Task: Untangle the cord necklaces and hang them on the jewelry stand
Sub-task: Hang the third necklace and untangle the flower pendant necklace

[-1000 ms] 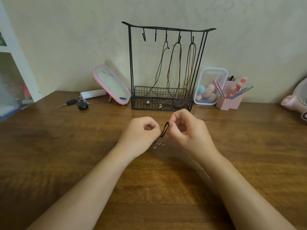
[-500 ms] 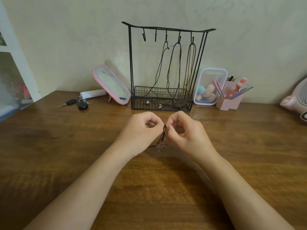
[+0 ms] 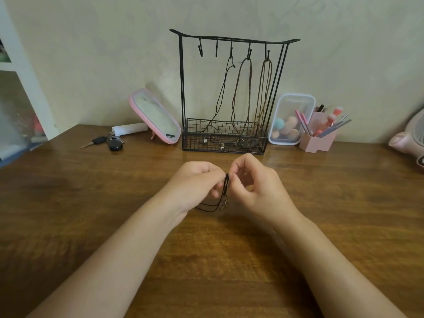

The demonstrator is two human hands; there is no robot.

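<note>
Both hands over desk (image 3: 91,214) centre, near side of stand.
Left hand (image 3: 195,185): grip pinched on black cord necklace (image 3: 225,185).
Right hand (image 3: 257,191): grip pinched on same cord, fingertips nearly touching left's.
Cord bunched between hands; slack loops left under left hand; pendant (image 3: 223,204) dangles below.
Jewelry stand (image 3: 195,143) far centre, by wall; three hung necklaces (image 3: 234,104) on right-side hooks, ends in basket.

A pink fan (image 3: 410,137) is being cropped by the right edge; the black cord (image 3: 226,184) is being partly hidden under the left hand (image 3: 195,185), its pendant (image 3: 223,204) being blurred.
</note>
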